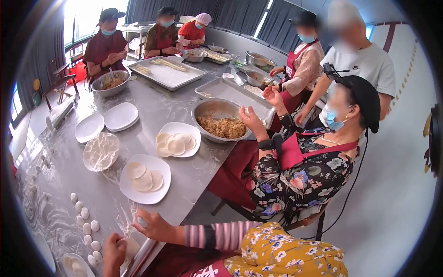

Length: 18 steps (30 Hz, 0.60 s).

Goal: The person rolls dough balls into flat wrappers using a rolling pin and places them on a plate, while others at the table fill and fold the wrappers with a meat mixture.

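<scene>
Near the bottom, my right hand (159, 228), below a striped sleeve, is closed round a pale, rounded object (142, 222) that I cannot identify. To its lower left, my left hand (115, 250) is closed beside a round white dough piece (131, 248) at the table edge; its fingertips seem to pinch the rim. Small dough lumps (87, 228) lie in a line left of my hands. Above them, a white plate (159, 193) holds several flat wrappers (142, 180).
Flour sits on a plate (101, 152). Wrappers lie on another plate (189, 149), beside a filling bowl (220, 128). A seated co-worker (300, 171) is at right, with several people beyond. Trays (167, 74) stand farther back. The steel table's edge (196, 201) runs diagonally.
</scene>
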Each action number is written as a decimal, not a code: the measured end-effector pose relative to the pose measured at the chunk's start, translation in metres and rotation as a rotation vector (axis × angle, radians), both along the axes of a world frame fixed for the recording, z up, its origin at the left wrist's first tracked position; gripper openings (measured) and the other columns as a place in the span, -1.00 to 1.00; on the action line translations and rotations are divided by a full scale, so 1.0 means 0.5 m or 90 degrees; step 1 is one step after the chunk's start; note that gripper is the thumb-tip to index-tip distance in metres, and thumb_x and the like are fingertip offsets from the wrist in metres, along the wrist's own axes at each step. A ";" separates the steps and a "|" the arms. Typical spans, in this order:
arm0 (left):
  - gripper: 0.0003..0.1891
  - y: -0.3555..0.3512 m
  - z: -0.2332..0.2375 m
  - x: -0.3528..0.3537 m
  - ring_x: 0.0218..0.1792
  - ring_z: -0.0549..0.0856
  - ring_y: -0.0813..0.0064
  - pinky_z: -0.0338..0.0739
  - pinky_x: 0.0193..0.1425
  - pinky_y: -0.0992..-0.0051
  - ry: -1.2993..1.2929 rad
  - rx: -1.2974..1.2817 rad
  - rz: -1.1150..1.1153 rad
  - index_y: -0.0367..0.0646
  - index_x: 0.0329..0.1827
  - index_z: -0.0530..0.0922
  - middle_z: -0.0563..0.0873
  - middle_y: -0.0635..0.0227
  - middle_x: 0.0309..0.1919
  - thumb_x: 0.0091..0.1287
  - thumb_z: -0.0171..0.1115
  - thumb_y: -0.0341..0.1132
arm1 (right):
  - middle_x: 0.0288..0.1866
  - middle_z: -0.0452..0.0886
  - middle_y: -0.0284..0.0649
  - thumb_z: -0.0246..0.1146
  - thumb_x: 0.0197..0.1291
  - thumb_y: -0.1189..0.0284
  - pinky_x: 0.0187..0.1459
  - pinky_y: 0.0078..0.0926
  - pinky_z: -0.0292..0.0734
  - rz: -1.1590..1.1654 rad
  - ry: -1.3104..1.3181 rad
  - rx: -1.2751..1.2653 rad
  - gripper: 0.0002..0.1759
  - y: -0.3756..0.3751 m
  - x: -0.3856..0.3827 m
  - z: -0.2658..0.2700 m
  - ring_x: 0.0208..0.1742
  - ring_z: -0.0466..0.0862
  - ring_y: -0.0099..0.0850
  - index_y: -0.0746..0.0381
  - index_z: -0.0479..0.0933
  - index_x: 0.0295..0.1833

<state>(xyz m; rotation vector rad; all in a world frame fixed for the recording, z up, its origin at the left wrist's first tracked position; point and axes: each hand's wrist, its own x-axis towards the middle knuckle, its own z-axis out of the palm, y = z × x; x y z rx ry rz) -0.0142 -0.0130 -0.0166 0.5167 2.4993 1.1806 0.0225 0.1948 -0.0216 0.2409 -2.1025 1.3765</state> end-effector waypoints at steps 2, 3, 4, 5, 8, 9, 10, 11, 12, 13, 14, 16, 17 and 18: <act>-0.96 -0.007 0.003 0.008 -0.53 0.52 0.52 0.41 -0.44 0.46 -0.072 0.034 0.072 -0.33 -0.45 0.46 0.55 0.26 -0.61 0.05 0.07 -0.53 | -0.43 0.48 0.09 0.32 0.03 0.47 -0.43 -0.10 0.39 0.069 -0.019 -0.071 -0.65 0.008 0.025 0.005 -0.40 0.50 0.15 0.30 0.33 -0.13; -0.97 -0.005 0.012 0.015 -0.53 0.52 0.54 0.40 -0.44 0.47 -0.083 0.033 0.056 -0.33 -0.45 0.45 0.55 0.28 -0.61 0.05 0.07 -0.53 | -0.44 0.48 0.09 0.32 0.03 0.46 -0.43 -0.10 0.40 0.010 -0.002 -0.034 -0.66 -0.002 0.010 -0.002 -0.41 0.50 0.14 0.30 0.34 -0.14; -0.97 -0.001 0.024 0.020 -0.52 0.52 0.55 0.40 -0.44 0.48 -0.093 0.028 0.038 -0.33 -0.46 0.44 0.54 0.30 -0.60 0.05 0.07 -0.54 | -0.44 0.48 0.09 0.32 0.03 0.46 -0.43 -0.10 0.40 0.008 -0.007 -0.040 -0.66 -0.015 -0.018 -0.006 -0.41 0.50 0.14 0.30 0.34 -0.14; -0.96 0.011 0.038 0.022 -0.52 0.51 0.56 0.40 -0.44 0.46 -0.040 -0.005 0.024 -0.33 -0.45 0.45 0.55 0.26 -0.61 0.06 0.07 -0.53 | -0.44 0.48 0.10 0.32 0.03 0.46 -0.43 -0.10 0.40 0.009 0.003 -0.016 -0.66 -0.026 -0.059 -0.009 -0.41 0.50 0.14 0.30 0.33 -0.15; -0.95 0.026 0.041 0.005 -0.54 0.51 0.54 0.40 -0.44 0.45 0.057 -0.016 0.022 -0.34 -0.45 0.46 0.55 0.21 -0.62 0.07 0.09 -0.51 | -0.42 0.48 0.11 0.31 0.02 0.46 -0.43 -0.09 0.39 0.024 0.025 -0.009 -0.66 -0.047 -0.109 0.012 -0.41 0.50 0.13 0.31 0.33 -0.15; -0.94 0.025 0.037 -0.002 -0.55 0.52 0.52 0.40 -0.43 0.44 0.021 -0.052 0.021 -0.34 -0.46 0.47 0.55 0.18 -0.63 0.07 0.12 -0.51 | -0.41 0.48 0.11 0.31 0.02 0.46 -0.43 -0.09 0.39 0.033 0.029 -0.019 -0.66 -0.048 -0.114 0.019 -0.41 0.50 0.13 0.31 0.33 -0.16; -0.94 0.018 0.030 -0.006 -0.55 0.52 0.52 0.40 -0.43 0.44 0.021 -0.046 0.022 -0.34 -0.46 0.47 0.55 0.18 -0.63 0.07 0.12 -0.51 | -0.41 0.48 0.11 0.31 0.02 0.46 -0.43 -0.09 0.39 0.034 0.029 -0.012 -0.66 -0.041 -0.105 0.020 -0.41 0.50 0.13 0.31 0.33 -0.16; -0.95 0.007 0.020 -0.006 -0.55 0.52 0.51 0.40 -0.43 0.44 -0.005 -0.051 0.005 -0.34 -0.46 0.47 0.54 0.19 -0.64 0.07 0.13 -0.51 | -0.42 0.48 0.11 0.31 0.02 0.46 -0.44 -0.09 0.39 0.012 0.048 0.005 -0.65 -0.027 -0.079 0.022 -0.41 0.50 0.13 0.31 0.33 -0.15; -0.94 0.002 0.018 -0.003 -0.56 0.52 0.50 0.40 -0.43 0.44 -0.033 -0.055 -0.012 -0.34 -0.47 0.48 0.54 0.20 -0.65 0.07 0.14 -0.51 | -0.43 0.48 0.10 0.31 0.03 0.46 -0.45 -0.10 0.39 -0.009 0.065 0.022 -0.65 -0.015 -0.050 0.015 -0.41 0.50 0.12 0.31 0.32 -0.13; -0.95 -0.004 0.019 0.007 -0.54 0.53 0.52 0.41 -0.42 0.45 0.004 -0.019 0.007 -0.33 -0.44 0.48 0.55 0.20 -0.62 0.05 0.14 -0.53 | -0.45 0.47 0.09 0.32 0.03 0.46 -0.46 -0.12 0.39 -0.011 0.013 0.025 -0.65 -0.008 -0.018 0.008 -0.41 0.51 0.10 0.31 0.33 -0.13; -0.95 -0.007 0.032 0.018 -0.54 0.53 0.52 0.41 -0.42 0.45 -0.001 -0.017 0.009 -0.33 -0.44 0.48 0.55 0.20 -0.62 0.05 0.14 -0.53 | -0.45 0.47 0.09 0.32 0.03 0.46 -0.46 -0.12 0.39 -0.008 0.008 0.028 -0.65 0.003 0.001 0.018 -0.41 0.51 0.10 0.31 0.33 -0.13; -0.94 -0.011 0.056 0.034 -0.53 0.53 0.47 0.42 -0.40 0.46 -0.074 -0.005 0.052 -0.32 -0.39 0.48 0.56 0.19 -0.58 0.06 0.12 -0.54 | -0.47 0.46 0.07 0.32 0.04 0.47 -0.48 -0.14 0.39 0.044 0.007 -0.052 -0.66 0.007 0.028 0.036 -0.43 0.52 0.09 0.31 0.34 -0.13; -0.94 -0.011 0.053 0.038 -0.53 0.53 0.47 0.42 -0.40 0.46 -0.081 -0.007 0.054 -0.32 -0.39 0.48 0.56 0.19 -0.58 0.06 0.12 -0.54 | -0.47 0.47 0.08 0.31 0.04 0.47 -0.47 -0.12 0.38 0.003 -0.018 -0.009 -0.66 0.000 0.016 0.020 -0.44 0.51 0.10 0.30 0.33 -0.13; -0.94 -0.011 0.049 0.040 -0.52 0.55 0.43 0.43 -0.39 0.44 -0.044 -0.009 0.020 -0.32 -0.37 0.47 0.57 0.15 -0.56 0.08 0.11 -0.54 | -0.47 0.47 0.08 0.31 0.04 0.47 -0.47 -0.12 0.38 0.003 -0.024 -0.013 -0.66 -0.014 -0.013 0.012 -0.44 0.51 0.10 0.30 0.33 -0.13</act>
